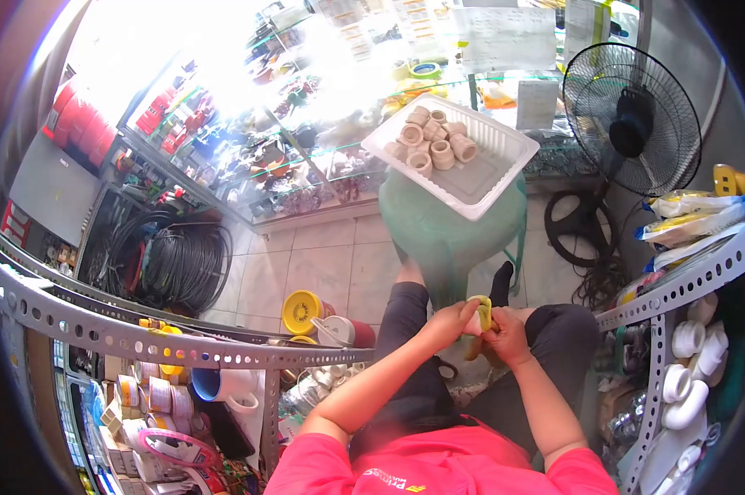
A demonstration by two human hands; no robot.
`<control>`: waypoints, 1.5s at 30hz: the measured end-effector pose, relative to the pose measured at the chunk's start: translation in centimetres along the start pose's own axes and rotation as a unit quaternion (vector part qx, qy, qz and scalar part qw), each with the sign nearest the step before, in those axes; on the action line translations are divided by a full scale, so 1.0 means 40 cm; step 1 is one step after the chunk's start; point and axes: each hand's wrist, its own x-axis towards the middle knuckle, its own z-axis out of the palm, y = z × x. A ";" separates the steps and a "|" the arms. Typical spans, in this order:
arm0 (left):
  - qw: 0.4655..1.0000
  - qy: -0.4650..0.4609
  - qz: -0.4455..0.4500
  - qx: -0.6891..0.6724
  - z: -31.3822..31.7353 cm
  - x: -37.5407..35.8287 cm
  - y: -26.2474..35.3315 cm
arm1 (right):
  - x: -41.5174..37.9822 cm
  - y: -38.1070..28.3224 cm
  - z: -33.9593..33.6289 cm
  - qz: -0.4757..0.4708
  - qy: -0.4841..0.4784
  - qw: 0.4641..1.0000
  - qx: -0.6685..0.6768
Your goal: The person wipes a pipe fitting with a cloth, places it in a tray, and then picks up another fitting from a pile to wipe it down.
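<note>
Between my knees, my left hand (455, 323) and my right hand (508, 337) are close together, both closed on a yellow-green cloth-like item (484, 313). Something brownish hangs just below the fingers; its shape is too small to tell. Beyond the hands stands a green plastic stool (451, 227). On it rests a white plastic tray (504, 169), tilted in view, with several beige ring-shaped fittings (441, 153) gathered in its left part.
A black fan (632, 124) stands at the back right. Perforated metal shelf rails (224, 355) flank me on both sides. Coiled black cable (183, 264) lies at the left, yellow-lidded containers (302, 312) on the tiled floor, white pipe fittings (686, 404) on the right shelf.
</note>
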 end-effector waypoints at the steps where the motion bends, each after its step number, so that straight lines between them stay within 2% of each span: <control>1: 0.999 0.010 0.025 0.017 0.006 0.002 -0.003 | -0.001 0.001 0.001 0.005 0.007 1.000 0.010; 4: 0.990 0.038 0.122 0.067 0.009 0.010 -0.002 | 0.011 0.006 -0.007 0.112 -0.005 0.981 0.159; 7: 0.966 0.036 0.233 0.108 0.009 0.013 0.006 | 0.016 0.025 -0.007 0.239 -0.082 0.884 0.394; 10: 0.938 0.039 0.306 0.159 0.003 0.006 0.000 | 0.018 0.026 -0.009 0.270 -0.102 0.846 0.449; 12: 0.912 0.062 0.359 0.188 0.002 -0.005 -0.005 | 0.017 0.037 -0.008 0.284 -0.061 0.832 0.473; 15: 0.944 0.088 0.318 -0.024 0.020 -0.022 -0.028 | 0.010 0.049 -0.007 0.272 -0.027 0.796 0.541; 17: 0.936 0.052 0.191 -0.291 0.011 -0.023 -0.027 | 0.008 0.053 -0.017 0.261 -0.013 0.767 0.586; 18: 0.900 0.033 0.120 -0.417 0.004 -0.028 -0.022 | 0.005 0.047 -0.027 0.262 -0.009 0.753 0.604; 21: 0.736 -0.075 0.058 -0.670 -0.035 -0.053 -0.011 | 0.002 0.011 -0.046 0.226 -0.003 0.737 0.637; 22: 0.720 -0.101 0.084 -0.681 -0.032 -0.043 -0.033 | 0.007 0.002 -0.047 0.205 0.000 0.736 0.645; 25: 0.712 -0.107 0.091 -0.688 -0.022 -0.032 -0.040 | 0.003 0.007 -0.046 0.181 -0.005 0.739 0.649; 28: 0.758 -0.044 0.085 -0.645 -0.001 -0.015 -0.057 | -0.004 -0.003 -0.048 0.163 -0.015 0.775 0.611; 31: 0.830 0.033 0.090 -0.549 0.032 0.016 -0.077 | -0.013 0.026 -0.037 0.163 -0.093 0.864 0.466; 34: 0.842 0.063 0.135 -0.518 0.058 0.028 -0.088 | -0.016 -0.036 -0.019 0.156 -0.084 0.910 0.374; 37: 0.910 0.179 0.173 -0.331 0.090 0.023 -0.087 | -0.023 -0.012 0.004 0.193 -0.103 0.884 0.413; 40: 0.915 0.224 0.196 -0.272 0.104 0.023 -0.084 | -0.026 -0.028 0.012 0.252 -0.088 0.821 0.505; 45: 0.954 0.188 0.184 -0.144 0.061 0.021 -0.076 | -0.027 0.006 0.024 0.147 -0.116 0.947 0.261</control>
